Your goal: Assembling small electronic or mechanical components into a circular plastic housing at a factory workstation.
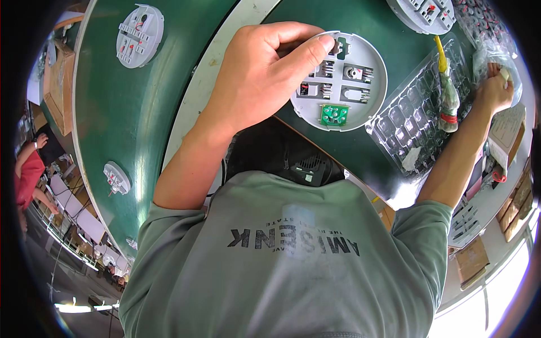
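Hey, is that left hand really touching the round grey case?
Touching: the head view shows the left hand holding the round grey case, thumb over its edge.

The tray (401,121) lies right of the housing (338,84).

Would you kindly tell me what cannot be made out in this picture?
- Head view: the upper-left part of the round grey housing, hidden by the left hand.
- Head view: the right hand's exact grip, obscured by crumpled clear plastic.
- Head view: the far side of the upper-right housing, cut off by the top edge.
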A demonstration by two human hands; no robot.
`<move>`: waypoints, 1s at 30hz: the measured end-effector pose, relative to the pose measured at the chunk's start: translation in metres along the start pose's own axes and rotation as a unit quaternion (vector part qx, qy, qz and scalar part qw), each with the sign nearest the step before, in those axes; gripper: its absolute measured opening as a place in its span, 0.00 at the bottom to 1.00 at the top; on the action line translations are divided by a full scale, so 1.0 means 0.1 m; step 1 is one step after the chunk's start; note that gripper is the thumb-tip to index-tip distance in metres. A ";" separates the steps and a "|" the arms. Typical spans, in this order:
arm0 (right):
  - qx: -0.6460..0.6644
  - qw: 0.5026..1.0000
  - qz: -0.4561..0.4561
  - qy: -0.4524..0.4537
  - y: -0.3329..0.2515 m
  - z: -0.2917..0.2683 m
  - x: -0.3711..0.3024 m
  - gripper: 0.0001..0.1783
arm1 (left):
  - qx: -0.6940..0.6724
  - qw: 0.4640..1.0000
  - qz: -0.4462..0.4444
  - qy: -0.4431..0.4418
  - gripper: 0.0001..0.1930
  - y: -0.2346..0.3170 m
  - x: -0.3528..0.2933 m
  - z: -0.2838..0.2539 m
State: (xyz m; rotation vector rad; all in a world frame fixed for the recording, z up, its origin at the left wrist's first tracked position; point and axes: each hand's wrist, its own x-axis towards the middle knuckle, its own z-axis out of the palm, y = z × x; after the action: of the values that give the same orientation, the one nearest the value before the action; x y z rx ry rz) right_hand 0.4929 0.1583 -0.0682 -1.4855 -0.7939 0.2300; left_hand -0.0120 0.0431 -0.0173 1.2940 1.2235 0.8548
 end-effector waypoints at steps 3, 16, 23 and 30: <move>-0.011 1.000 -0.007 -0.022 0.09 -0.10 0.15 0.11 | -0.004 1.000 0.003 0.000 0.15 0.00 0.01 0.01; 0.059 0.995 -0.045 -0.059 0.27 -0.17 0.33 0.17 | -0.044 0.998 -0.043 -0.010 0.16 0.07 0.09 -0.01; -0.033 0.999 -0.025 -0.031 -0.11 0.01 0.05 0.10 | -0.038 0.998 -0.048 -0.014 0.17 0.07 0.10 -0.05; -0.072 0.997 -0.037 -0.003 -0.05 -0.01 0.03 0.11 | -0.065 0.997 -0.046 -0.017 0.16 0.05 0.12 -0.04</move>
State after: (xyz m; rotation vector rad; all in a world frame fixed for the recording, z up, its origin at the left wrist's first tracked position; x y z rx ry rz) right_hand 0.4943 0.1588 -0.0625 -1.5883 -0.8830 0.1233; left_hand -0.0128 0.0562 -0.0139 1.1355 1.1718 0.8286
